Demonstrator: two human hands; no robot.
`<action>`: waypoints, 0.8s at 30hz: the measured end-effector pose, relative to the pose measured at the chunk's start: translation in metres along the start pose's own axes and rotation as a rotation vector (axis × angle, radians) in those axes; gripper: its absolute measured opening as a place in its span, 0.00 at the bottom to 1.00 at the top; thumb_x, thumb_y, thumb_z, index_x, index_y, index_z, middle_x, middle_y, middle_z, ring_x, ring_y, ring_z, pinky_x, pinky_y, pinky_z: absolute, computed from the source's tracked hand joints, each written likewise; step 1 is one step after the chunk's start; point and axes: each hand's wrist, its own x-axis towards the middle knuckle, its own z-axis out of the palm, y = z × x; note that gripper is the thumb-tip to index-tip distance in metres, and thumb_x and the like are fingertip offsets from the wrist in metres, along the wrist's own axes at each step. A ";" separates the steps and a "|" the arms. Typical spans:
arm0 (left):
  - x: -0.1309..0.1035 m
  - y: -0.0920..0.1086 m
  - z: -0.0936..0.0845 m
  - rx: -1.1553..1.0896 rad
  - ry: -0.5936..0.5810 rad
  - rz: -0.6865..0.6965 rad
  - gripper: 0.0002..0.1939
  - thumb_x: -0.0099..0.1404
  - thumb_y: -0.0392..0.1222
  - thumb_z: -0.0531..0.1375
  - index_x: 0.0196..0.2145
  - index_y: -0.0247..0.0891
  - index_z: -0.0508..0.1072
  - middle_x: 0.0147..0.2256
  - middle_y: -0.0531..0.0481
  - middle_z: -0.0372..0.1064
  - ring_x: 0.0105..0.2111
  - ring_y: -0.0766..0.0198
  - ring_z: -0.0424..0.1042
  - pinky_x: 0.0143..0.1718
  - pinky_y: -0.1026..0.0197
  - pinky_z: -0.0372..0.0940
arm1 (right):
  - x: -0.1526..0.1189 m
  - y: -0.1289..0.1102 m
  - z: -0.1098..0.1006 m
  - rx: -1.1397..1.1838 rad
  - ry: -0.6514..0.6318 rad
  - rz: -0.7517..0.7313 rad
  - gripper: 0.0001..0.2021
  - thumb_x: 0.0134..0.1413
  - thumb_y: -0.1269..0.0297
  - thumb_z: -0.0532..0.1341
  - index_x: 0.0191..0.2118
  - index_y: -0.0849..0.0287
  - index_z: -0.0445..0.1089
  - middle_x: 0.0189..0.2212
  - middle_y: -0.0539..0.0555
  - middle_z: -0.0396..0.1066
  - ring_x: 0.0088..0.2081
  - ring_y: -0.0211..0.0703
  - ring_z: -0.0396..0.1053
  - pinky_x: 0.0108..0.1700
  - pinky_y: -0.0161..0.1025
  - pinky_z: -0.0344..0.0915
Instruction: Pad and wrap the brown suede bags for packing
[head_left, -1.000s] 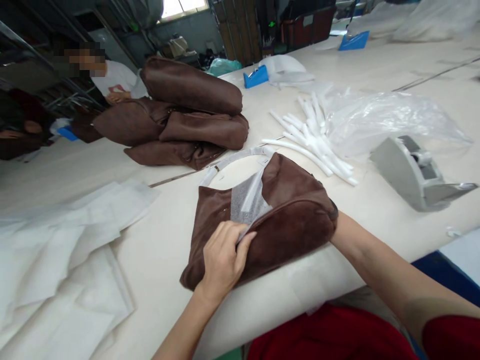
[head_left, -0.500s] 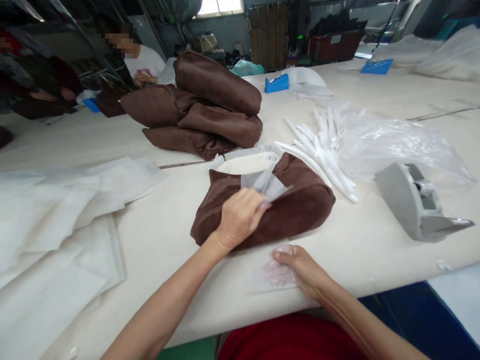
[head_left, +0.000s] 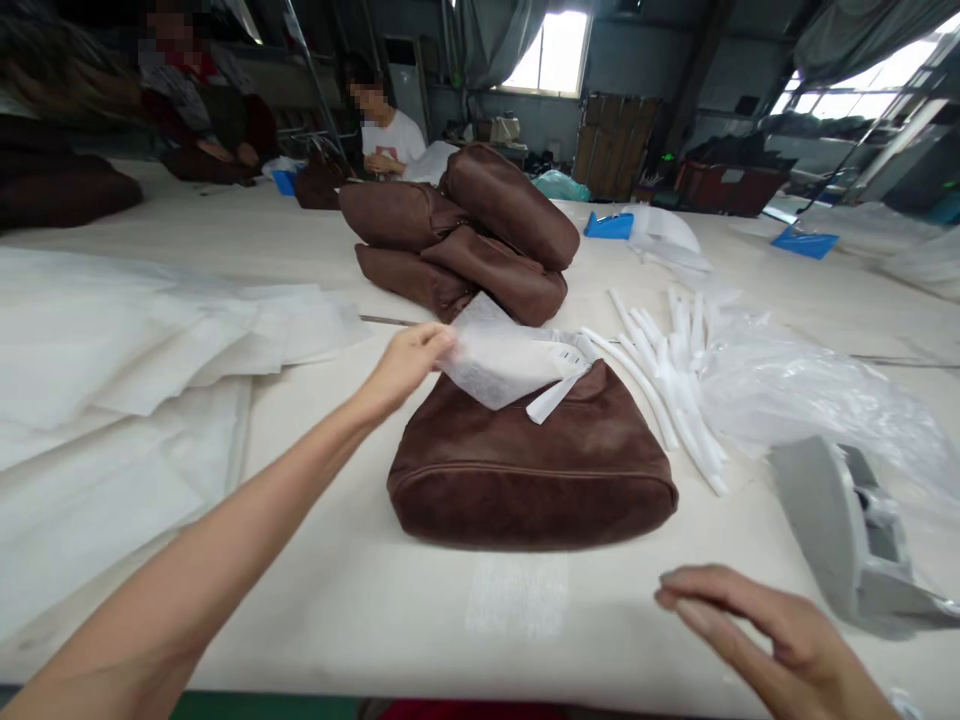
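Note:
A brown leather-like bag lies on the table in front of me, its piped base facing me. My left hand pinches the left edge of a thin, translucent white sheet over the bag's far edge. A narrow white strip and a white tag with dark marks show beside the sheet. The part under the sheet is hidden. My right hand is off the bag at the lower right, thumb and finger tips together with nothing visible between them. A clear, textured film patch lies flat before the bag.
Several brown bags are piled behind. White sheets cover the left side. White foam tubes, crumpled clear plastic and a grey tape dispenser stand to the right. Two people sit across the table.
My left hand has moved left and away from the bag, spreading the translucent sheet. My right hand has let go of the film patch and moved right. The view has shifted.

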 end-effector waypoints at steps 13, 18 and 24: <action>-0.102 -0.006 0.011 0.709 -0.434 0.248 0.05 0.68 0.43 0.59 0.39 0.39 0.70 0.36 0.50 0.69 0.37 0.58 0.71 0.38 0.56 0.63 | 0.095 0.003 -0.021 -0.698 -0.017 -0.264 0.07 0.59 0.62 0.62 0.34 0.56 0.64 0.32 0.51 0.68 0.34 0.44 0.68 0.35 0.40 0.63; -0.100 0.013 0.023 0.783 -0.484 0.258 0.34 0.57 0.50 0.69 0.56 0.40 0.61 0.46 0.47 0.68 0.43 0.53 0.69 0.41 0.55 0.61 | 0.087 -0.008 -0.010 -0.774 0.014 -0.299 0.14 0.52 0.60 0.67 0.42 0.55 0.65 0.35 0.52 0.68 0.37 0.47 0.69 0.37 0.40 0.62; -0.103 0.006 0.089 0.918 -0.402 0.492 0.18 0.62 0.40 0.66 0.47 0.36 0.65 0.39 0.47 0.67 0.36 0.56 0.67 0.34 0.55 0.56 | 0.098 -0.006 0.032 -1.052 0.153 -0.535 0.05 0.57 0.67 0.60 0.34 0.57 0.61 0.30 0.54 0.64 0.33 0.47 0.62 0.32 0.41 0.54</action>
